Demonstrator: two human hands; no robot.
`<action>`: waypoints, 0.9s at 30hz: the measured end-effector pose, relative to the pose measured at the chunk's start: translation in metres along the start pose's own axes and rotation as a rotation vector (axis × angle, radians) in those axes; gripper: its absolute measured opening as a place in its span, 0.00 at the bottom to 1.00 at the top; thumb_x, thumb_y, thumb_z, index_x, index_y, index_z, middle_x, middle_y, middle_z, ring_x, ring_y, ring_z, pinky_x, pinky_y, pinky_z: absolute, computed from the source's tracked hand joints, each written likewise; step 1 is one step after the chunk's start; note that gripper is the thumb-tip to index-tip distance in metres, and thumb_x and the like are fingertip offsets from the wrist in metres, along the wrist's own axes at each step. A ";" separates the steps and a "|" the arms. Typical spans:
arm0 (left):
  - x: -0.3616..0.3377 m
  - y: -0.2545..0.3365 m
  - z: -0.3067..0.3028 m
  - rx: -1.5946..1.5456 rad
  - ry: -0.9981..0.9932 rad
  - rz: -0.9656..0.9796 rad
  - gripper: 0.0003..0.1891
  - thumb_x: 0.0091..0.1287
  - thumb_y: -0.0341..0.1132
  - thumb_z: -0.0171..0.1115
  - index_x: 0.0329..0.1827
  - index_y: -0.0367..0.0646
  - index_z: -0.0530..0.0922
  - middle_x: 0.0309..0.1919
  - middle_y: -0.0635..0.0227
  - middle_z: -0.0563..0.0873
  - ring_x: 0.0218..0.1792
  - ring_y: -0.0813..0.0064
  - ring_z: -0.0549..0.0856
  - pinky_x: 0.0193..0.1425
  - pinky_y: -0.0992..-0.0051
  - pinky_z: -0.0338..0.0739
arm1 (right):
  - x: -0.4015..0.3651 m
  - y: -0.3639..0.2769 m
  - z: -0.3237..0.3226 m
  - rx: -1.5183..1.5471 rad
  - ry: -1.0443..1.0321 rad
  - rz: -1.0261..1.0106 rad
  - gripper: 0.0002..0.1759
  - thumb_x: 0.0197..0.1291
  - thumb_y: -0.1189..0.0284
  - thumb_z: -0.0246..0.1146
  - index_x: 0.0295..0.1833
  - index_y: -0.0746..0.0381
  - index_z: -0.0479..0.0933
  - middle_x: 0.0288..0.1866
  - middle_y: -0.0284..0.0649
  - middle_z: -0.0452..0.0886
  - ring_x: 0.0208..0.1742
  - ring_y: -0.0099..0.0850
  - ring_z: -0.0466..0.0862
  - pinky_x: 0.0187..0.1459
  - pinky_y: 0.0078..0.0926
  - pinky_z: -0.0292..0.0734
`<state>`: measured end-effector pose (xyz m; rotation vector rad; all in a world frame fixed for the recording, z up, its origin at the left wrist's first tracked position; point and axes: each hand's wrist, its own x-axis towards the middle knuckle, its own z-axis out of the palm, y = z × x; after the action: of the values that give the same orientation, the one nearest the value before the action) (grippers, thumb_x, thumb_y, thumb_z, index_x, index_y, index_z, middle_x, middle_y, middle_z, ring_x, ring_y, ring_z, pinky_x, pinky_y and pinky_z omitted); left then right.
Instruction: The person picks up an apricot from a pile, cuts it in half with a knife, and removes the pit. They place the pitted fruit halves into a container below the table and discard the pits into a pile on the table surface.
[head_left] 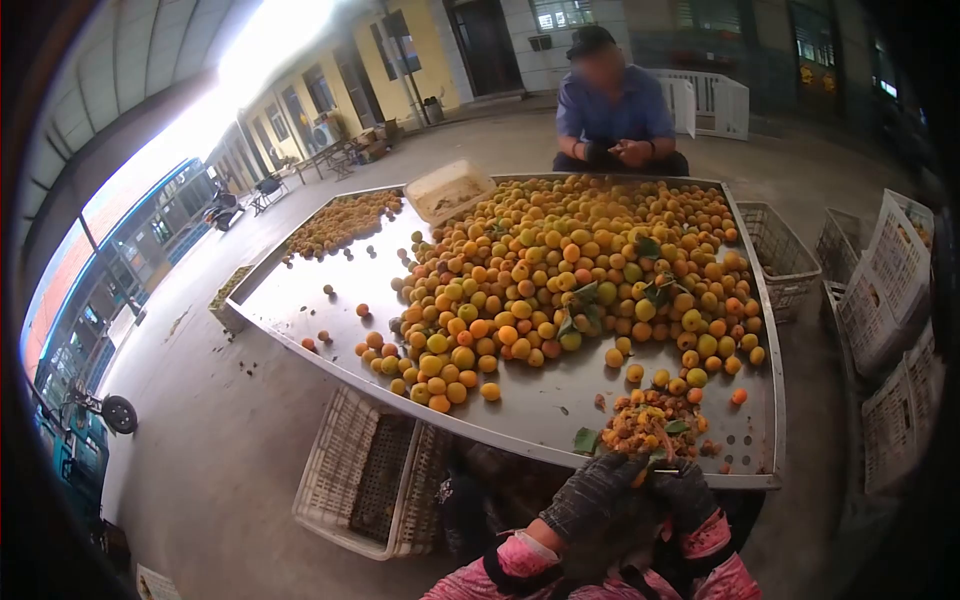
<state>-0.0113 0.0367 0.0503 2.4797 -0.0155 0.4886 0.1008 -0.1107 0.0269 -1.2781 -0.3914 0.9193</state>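
On rimmed table: heaped yellow-orange fruit, brown pits, tilted plastic tub.

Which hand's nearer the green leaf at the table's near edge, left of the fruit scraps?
Left. The left hand is just below the green leaf in the picture; the right hand is farther right, below the fruit scraps.

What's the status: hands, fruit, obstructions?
Left hand and right hand close together at near edge of table. Whole fruit piled beyond. Scraps heaped between hands and pile.
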 end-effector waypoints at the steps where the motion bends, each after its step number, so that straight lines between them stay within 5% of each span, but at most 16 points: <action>1: -0.001 0.000 0.003 0.041 -0.013 -0.021 0.28 0.57 0.38 0.60 0.63 0.46 0.67 0.46 0.51 0.76 0.46 0.50 0.76 0.48 0.58 0.72 | 0.000 0.002 -0.001 -0.002 0.008 0.000 0.08 0.54 0.73 0.60 0.38 0.64 0.79 0.30 0.30 0.79 0.31 0.19 0.77 0.33 0.18 0.72; 4: -0.002 0.008 0.004 0.087 -0.060 -0.092 0.28 0.56 0.39 0.59 0.62 0.45 0.67 0.45 0.51 0.76 0.45 0.50 0.76 0.49 0.59 0.71 | 0.004 0.015 0.000 -0.249 0.108 -0.045 0.13 0.51 0.71 0.65 0.41 0.68 0.78 0.34 0.37 0.82 0.36 0.23 0.80 0.37 0.23 0.75; 6: 0.000 0.014 0.001 0.098 -0.085 -0.139 0.28 0.56 0.39 0.60 0.62 0.44 0.67 0.45 0.51 0.76 0.45 0.50 0.76 0.49 0.59 0.71 | 0.008 0.022 0.005 -0.619 0.255 -0.399 0.07 0.51 0.73 0.61 0.35 0.64 0.79 0.24 0.38 0.80 0.25 0.21 0.77 0.29 0.22 0.72; 7: 0.000 0.016 0.001 0.130 -0.090 -0.167 0.28 0.55 0.39 0.60 0.61 0.44 0.68 0.44 0.51 0.76 0.45 0.51 0.76 0.48 0.60 0.71 | 0.011 0.034 0.003 -0.620 0.261 -0.399 0.07 0.51 0.73 0.61 0.35 0.64 0.79 0.24 0.38 0.80 0.25 0.21 0.77 0.29 0.22 0.72; 9: 0.001 0.019 0.003 0.159 -0.098 -0.191 0.28 0.55 0.40 0.60 0.61 0.44 0.69 0.44 0.51 0.77 0.45 0.51 0.76 0.48 0.60 0.71 | 0.016 0.060 -0.001 -0.965 0.487 -0.755 0.05 0.50 0.74 0.61 0.31 0.65 0.78 0.21 0.42 0.78 0.21 0.25 0.76 0.26 0.25 0.71; 11: 0.001 0.020 0.008 0.141 0.124 -0.195 0.27 0.54 0.39 0.61 0.58 0.43 0.71 0.41 0.52 0.78 0.44 0.51 0.76 0.47 0.60 0.71 | 0.010 0.051 0.004 -1.078 0.465 -0.732 0.05 0.49 0.74 0.62 0.31 0.65 0.78 0.21 0.43 0.77 0.21 0.26 0.76 0.25 0.26 0.71; 14: -0.006 0.000 0.010 -0.011 0.208 -0.291 0.26 0.53 0.36 0.63 0.57 0.41 0.72 0.40 0.52 0.79 0.44 0.53 0.77 0.49 0.62 0.71 | 0.006 0.053 -0.009 -1.223 0.450 -0.698 0.07 0.49 0.73 0.64 0.34 0.64 0.77 0.23 0.42 0.78 0.23 0.29 0.78 0.25 0.29 0.70; 16: -0.013 -0.007 0.004 -0.202 0.422 -0.264 0.27 0.54 0.28 0.65 0.59 0.36 0.70 0.43 0.57 0.80 0.45 0.65 0.79 0.52 0.69 0.72 | -0.007 0.051 -0.017 -1.261 0.453 -0.650 0.09 0.50 0.72 0.65 0.38 0.62 0.77 0.27 0.40 0.79 0.26 0.31 0.78 0.27 0.30 0.70; 17: -0.017 -0.006 -0.004 -0.192 0.440 -0.345 0.26 0.55 0.25 0.64 0.59 0.36 0.70 0.45 0.62 0.79 0.46 0.70 0.78 0.52 0.72 0.73 | -0.009 0.040 -0.012 -0.792 0.460 -0.464 0.09 0.51 0.71 0.65 0.38 0.63 0.77 0.25 0.38 0.78 0.25 0.28 0.77 0.26 0.27 0.69; 18: -0.026 -0.016 0.004 -0.610 0.568 -0.473 0.25 0.57 0.22 0.62 0.60 0.35 0.69 0.47 0.64 0.77 0.48 0.73 0.77 0.54 0.76 0.73 | -0.007 0.028 -0.012 -0.325 0.468 -0.294 0.09 0.52 0.71 0.66 0.38 0.63 0.77 0.24 0.36 0.78 0.23 0.25 0.76 0.24 0.24 0.68; 23: -0.040 -0.018 -0.027 -0.958 0.800 -0.582 0.26 0.60 0.20 0.59 0.63 0.35 0.65 0.52 0.64 0.75 0.52 0.74 0.74 0.58 0.75 0.71 | -0.020 0.000 -0.022 -0.151 0.502 -0.156 0.09 0.54 0.70 0.65 0.37 0.64 0.77 0.23 0.31 0.76 0.19 0.20 0.74 0.20 0.19 0.66; 27: -0.048 -0.018 -0.032 -0.948 0.886 -0.621 0.25 0.61 0.23 0.58 0.62 0.33 0.65 0.53 0.62 0.73 0.53 0.72 0.74 0.58 0.74 0.72 | -0.028 -0.010 -0.029 -0.134 0.523 -0.061 0.09 0.54 0.71 0.64 0.37 0.64 0.76 0.23 0.34 0.78 0.14 0.20 0.72 0.16 0.20 0.66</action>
<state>-0.0652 0.0650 0.0474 1.1173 0.6807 0.9616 0.1080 -0.1508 0.0344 -1.5620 -0.0789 0.4841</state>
